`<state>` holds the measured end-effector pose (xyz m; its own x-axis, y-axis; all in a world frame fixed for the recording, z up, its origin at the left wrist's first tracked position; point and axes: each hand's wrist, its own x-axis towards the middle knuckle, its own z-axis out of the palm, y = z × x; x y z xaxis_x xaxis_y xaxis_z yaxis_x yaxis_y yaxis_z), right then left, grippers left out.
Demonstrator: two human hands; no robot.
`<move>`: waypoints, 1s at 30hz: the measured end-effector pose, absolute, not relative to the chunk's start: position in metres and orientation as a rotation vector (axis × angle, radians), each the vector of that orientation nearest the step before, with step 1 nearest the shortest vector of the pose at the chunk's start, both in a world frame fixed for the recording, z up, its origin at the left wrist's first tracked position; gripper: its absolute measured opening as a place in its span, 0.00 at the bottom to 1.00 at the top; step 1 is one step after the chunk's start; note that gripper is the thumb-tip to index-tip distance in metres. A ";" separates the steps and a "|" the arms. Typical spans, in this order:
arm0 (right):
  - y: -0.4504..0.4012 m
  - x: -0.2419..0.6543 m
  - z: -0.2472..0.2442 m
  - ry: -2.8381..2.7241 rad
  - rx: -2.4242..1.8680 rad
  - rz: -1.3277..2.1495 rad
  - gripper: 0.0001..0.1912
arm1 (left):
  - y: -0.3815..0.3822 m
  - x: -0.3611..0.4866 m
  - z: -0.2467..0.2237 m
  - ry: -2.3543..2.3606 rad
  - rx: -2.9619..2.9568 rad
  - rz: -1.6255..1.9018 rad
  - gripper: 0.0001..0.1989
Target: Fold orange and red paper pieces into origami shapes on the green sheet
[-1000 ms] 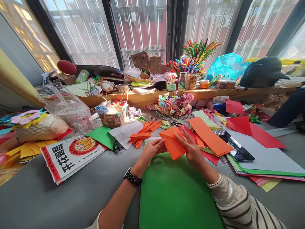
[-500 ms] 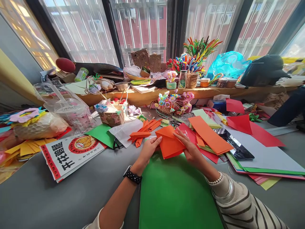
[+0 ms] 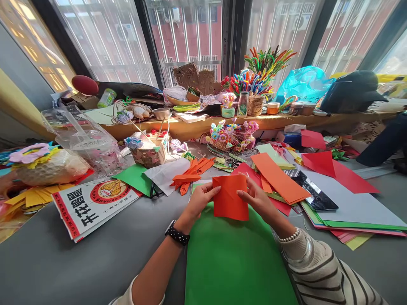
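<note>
And here, over the far end of the green board [image 3: 235,262], an orange sheet [image 3: 230,207] is being held up, its broad face tilted toward the camera. At its left edge it is gripped by the left hand [image 3: 199,200]: the fingers are closed to the paper's thickness, the thumb laid on the front face near the upper corner, the rest tucked behind. At the right edge it is met by the right hand [image 3: 260,205], with the thumb pressed on the front; the other fingers are loosely bent, partly hidden by the sheet, and how firmly they are closed cannot be told.

A dotted watch strap [image 3: 179,235] is worn on the left wrist, a bead bracelet [image 3: 290,237] on the right. Just beyond the left hand, folded orange pieces [image 3: 192,173] are heaped on the desk [image 3: 104,271], beside a white sheet [image 3: 167,173]. Past the right hand, orange strips [image 3: 278,178] are stacked at a slant, with a phone [image 3: 314,192] lying alongside, and farther right a paper pile [image 3: 362,214] is spread. Over to the left, a printed bag [image 3: 98,209] is laid flat.
</note>
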<state>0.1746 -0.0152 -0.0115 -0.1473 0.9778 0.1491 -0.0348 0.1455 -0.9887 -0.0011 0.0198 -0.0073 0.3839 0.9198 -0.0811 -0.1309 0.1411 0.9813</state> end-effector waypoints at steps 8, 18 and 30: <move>-0.018 0.173 -0.011 -1.227 -1.197 1.208 0.23 | 0.014 0.004 -0.007 0.798 1.209 0.852 0.19; -0.018 0.174 -0.011 -1.220 -1.204 1.197 0.21 | 0.013 0.004 -0.007 0.794 1.178 0.849 0.20; -0.015 0.175 -0.015 -1.295 -1.248 1.057 0.20 | 0.015 0.004 -0.009 0.850 1.162 0.882 0.16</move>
